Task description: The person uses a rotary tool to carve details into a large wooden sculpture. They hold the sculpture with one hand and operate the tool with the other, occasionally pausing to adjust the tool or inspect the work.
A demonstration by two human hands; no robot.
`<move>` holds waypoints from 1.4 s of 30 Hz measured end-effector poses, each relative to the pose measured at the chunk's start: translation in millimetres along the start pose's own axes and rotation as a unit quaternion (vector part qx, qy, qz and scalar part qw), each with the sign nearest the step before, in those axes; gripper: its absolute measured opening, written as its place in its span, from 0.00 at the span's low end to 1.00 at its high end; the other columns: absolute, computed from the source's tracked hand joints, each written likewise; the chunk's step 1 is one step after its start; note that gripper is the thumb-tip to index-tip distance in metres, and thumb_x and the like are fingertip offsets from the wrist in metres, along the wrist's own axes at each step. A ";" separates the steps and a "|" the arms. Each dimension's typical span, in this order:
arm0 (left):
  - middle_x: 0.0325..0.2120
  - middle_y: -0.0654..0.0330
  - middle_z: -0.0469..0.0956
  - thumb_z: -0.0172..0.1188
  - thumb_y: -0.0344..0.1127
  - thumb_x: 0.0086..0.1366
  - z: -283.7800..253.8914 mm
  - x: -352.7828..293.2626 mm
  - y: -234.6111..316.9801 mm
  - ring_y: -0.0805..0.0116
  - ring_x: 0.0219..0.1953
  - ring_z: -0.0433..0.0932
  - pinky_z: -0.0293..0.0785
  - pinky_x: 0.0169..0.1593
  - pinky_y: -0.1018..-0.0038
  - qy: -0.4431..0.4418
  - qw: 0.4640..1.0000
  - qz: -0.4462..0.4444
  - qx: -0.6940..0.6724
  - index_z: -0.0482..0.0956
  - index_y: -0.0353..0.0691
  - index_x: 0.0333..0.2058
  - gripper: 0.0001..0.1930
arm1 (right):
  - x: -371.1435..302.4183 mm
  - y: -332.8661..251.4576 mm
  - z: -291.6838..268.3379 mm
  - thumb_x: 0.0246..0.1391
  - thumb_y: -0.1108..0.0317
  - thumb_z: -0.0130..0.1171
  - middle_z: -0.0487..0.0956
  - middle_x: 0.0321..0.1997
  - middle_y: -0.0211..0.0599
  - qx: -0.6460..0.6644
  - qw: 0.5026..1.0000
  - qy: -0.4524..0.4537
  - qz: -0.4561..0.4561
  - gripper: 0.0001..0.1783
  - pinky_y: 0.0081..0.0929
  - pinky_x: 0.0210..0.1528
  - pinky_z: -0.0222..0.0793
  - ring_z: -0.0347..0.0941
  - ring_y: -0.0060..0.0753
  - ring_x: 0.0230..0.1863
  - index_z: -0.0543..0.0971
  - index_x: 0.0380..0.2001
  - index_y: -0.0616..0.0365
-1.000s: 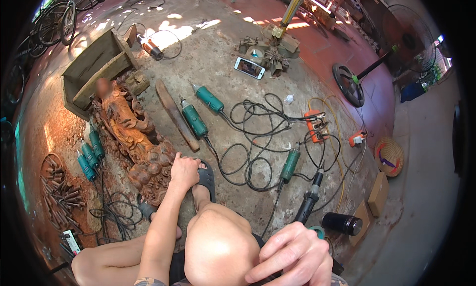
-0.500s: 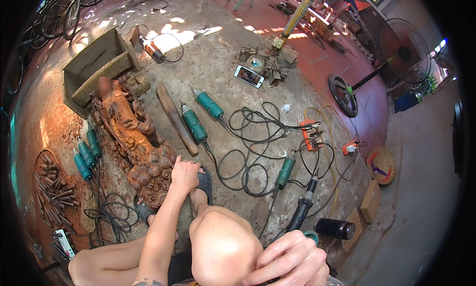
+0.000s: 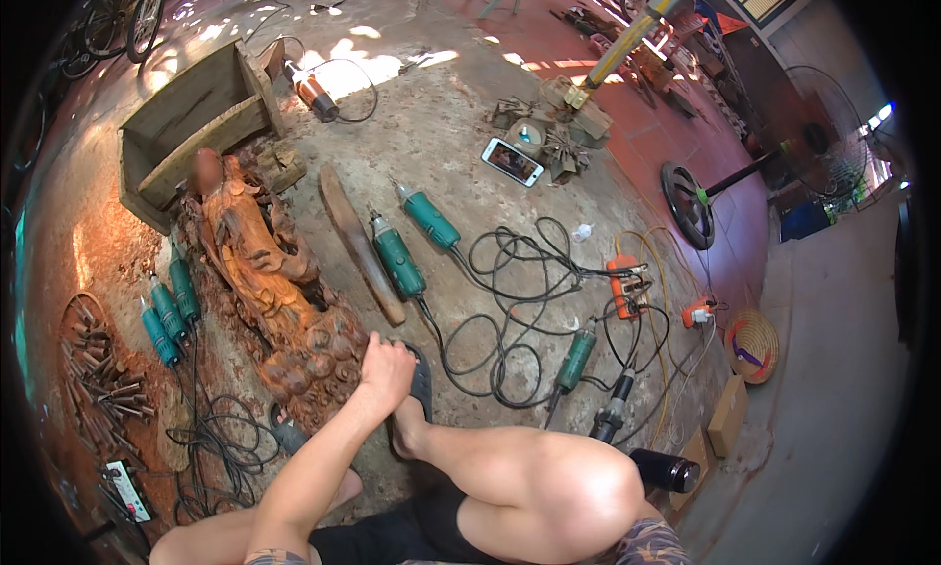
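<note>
A carved wooden statue (image 3: 257, 271), reddish brown with an orange-toned robe, lies on its back on the ground, its ornate base toward me. My left hand (image 3: 388, 371) is at the right edge of that base, above the dark sandal (image 3: 421, 384) on my foot. Its fingers are curled, and the tips are hidden, so what they grip cannot be made out. My right hand is out of view. Right of the statue lie a long wooden stick (image 3: 359, 246) and green rotary power tools (image 3: 397, 259). More green tools (image 3: 167, 308) lie on its left.
A wooden box frame (image 3: 196, 134) stands past the statue's head. Tangled black cables (image 3: 510, 261) run to an orange power strip (image 3: 625, 286). Carving bits (image 3: 98, 379) fill a round tray at left. A phone (image 3: 512, 162), a fan (image 3: 688, 204) and a black bottle (image 3: 665, 470) are at right.
My right hand and the black-handled tool end beside it have left the view. My right knee has swung outward to the right. The whole view has shifted slightly; my left hand stays by the statue's base.
</note>
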State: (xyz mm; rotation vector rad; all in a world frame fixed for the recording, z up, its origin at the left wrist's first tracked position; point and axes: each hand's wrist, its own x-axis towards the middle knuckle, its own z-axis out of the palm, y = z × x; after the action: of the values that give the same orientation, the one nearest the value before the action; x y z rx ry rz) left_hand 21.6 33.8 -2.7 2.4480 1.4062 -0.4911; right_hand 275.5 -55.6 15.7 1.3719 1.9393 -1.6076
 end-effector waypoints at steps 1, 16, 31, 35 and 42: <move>0.43 0.58 0.88 0.67 0.37 0.59 -2.0 7.0 -2.9 0.61 0.48 0.88 0.69 0.66 0.51 -0.050 0.998 0.020 -0.013 0.89 0.46 0.48 0.17 | 23.9 10.9 23.7 0.67 0.65 0.65 0.87 0.42 0.41 0.068 0.996 0.004 0.064 0.12 0.34 0.47 0.77 0.82 0.31 0.44 0.86 0.45 0.63; 0.42 0.50 0.88 0.62 0.35 0.60 5.9 19.0 -31.8 0.51 0.46 0.88 0.83 0.50 0.56 -0.026 0.979 0.151 -0.133 0.87 0.39 0.50 0.20 | 166.7 -41.7 121.1 0.70 0.57 0.57 0.84 0.45 0.40 0.590 0.730 0.192 0.286 0.18 0.38 0.44 0.71 0.77 0.36 0.45 0.83 0.45 0.63; 0.34 0.52 0.89 0.64 0.43 0.54 3.1 0.0 -16.4 0.54 0.45 0.88 0.77 0.58 0.57 0.019 0.999 0.013 -0.030 0.93 0.51 0.41 0.17 | 38.7 15.9 147.8 0.72 0.58 0.53 0.80 0.60 0.41 0.528 0.822 0.211 0.036 0.26 0.36 0.63 0.72 0.76 0.34 0.59 0.76 0.66 0.60; 0.35 0.53 0.89 0.65 0.42 0.51 11.4 0.2 -12.3 0.57 0.48 0.86 0.74 0.60 0.62 0.038 0.999 -0.007 0.021 0.93 0.53 0.37 0.15 | -1.9 27.2 149.6 0.70 0.59 0.56 0.81 0.59 0.40 0.512 0.838 0.190 0.022 0.25 0.35 0.62 0.73 0.77 0.33 0.58 0.77 0.65 0.60; 0.34 0.54 0.89 0.63 0.41 0.52 7.3 -9.0 -12.9 0.56 0.47 0.86 0.74 0.59 0.63 0.052 0.998 0.016 0.010 0.93 0.52 0.34 0.13 | -28.3 28.1 148.9 0.68 0.62 0.61 0.83 0.58 0.37 0.492 0.852 0.176 0.018 0.25 0.34 0.60 0.75 0.79 0.31 0.56 0.79 0.64 0.60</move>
State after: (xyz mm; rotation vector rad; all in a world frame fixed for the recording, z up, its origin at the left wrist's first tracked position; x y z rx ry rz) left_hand 5.1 30.2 -6.4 2.5422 1.4056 -0.3774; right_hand 261.0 -201.1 -33.1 2.1440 1.1547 -2.6454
